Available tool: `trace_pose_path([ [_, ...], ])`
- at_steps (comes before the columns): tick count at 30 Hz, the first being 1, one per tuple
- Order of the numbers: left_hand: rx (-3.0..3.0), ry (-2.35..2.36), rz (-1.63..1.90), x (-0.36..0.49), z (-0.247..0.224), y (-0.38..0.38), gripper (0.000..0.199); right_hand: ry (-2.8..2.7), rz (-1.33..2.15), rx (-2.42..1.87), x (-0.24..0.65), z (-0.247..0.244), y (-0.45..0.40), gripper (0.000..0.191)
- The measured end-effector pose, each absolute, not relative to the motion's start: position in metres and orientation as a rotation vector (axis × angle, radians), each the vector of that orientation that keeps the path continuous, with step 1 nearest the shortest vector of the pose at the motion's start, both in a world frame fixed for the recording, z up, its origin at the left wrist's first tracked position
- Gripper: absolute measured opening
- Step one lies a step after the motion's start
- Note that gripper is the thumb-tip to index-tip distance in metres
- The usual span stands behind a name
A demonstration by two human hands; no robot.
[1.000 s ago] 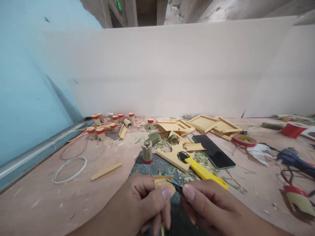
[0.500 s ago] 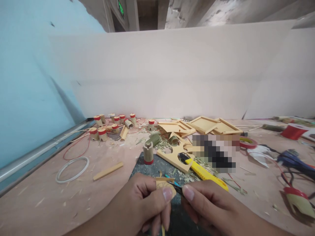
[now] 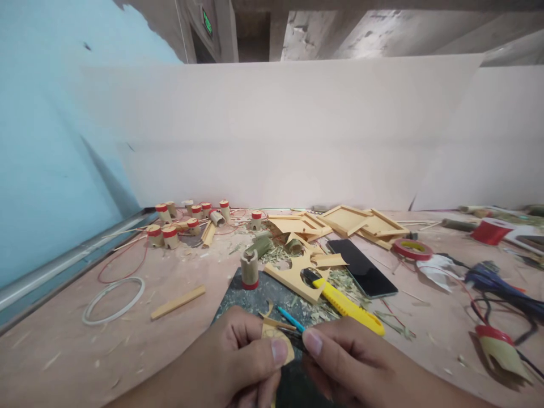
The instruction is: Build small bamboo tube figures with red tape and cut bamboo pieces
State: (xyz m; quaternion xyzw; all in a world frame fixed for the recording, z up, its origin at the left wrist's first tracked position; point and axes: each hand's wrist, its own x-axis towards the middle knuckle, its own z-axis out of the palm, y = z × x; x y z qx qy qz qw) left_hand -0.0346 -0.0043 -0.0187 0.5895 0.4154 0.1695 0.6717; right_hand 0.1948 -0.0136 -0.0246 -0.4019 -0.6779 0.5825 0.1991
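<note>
My left hand (image 3: 250, 351) is closed, pinching a small, thin tan wood piece (image 3: 284, 347) with curved drawn lines between thumb and fingers. A narrow tan strip (image 3: 280, 324) stands along the piece's far edge. My right hand (image 3: 340, 354) is closed round a dark, slim-bladed tool (image 3: 294, 338), its tip against the piece; its handle is hidden in my fingers. Beyond the fingertips lies a light-blue pen-like stick (image 3: 291, 319) over the dark cutting mat (image 3: 229, 300). A notched bamboo tube (image 3: 249, 269) with a red band at its base stands upright on the mat.
A yellow utility knife (image 3: 348, 306) rests by a cut-out wood sheet (image 3: 293, 277). Behind are a phone (image 3: 363, 269), wooden trays (image 3: 344, 220) and red tape (image 3: 411, 249). Several red-banded tubes (image 3: 170, 237) stand left, near a white ring (image 3: 114, 300). Dark cables (image 3: 505, 289) lie right.
The view has shifted slightly, so the table things sit a little further left. The narrow strip now slants down to the right, and more of the blue stick shows. Both hands keep their hold.
</note>
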Motion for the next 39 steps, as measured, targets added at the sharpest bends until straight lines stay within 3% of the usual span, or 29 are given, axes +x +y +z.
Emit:
trace_pose_path([
  [7,1.308,0.970,0.400,-0.037,-0.020,-0.004,0.080,-1.759,1.707,-1.084,0.192,-0.031,-0.009,0.079],
  [28,1.267,1.064,0.566,-0.030,-0.039,-0.004,0.072,-2.048,1.265,-1.209,0.189,-0.028,-0.007,0.078],
  [35,1.190,1.098,0.726,-0.033,-0.031,0.013,0.067,-1.614,1.582,-1.287,0.187,-0.031,-0.004,0.077],
  [39,1.363,1.086,0.589,-0.035,-0.032,0.018,0.073,-1.552,1.423,-1.206,0.188,-0.032,-0.002,0.062],
])
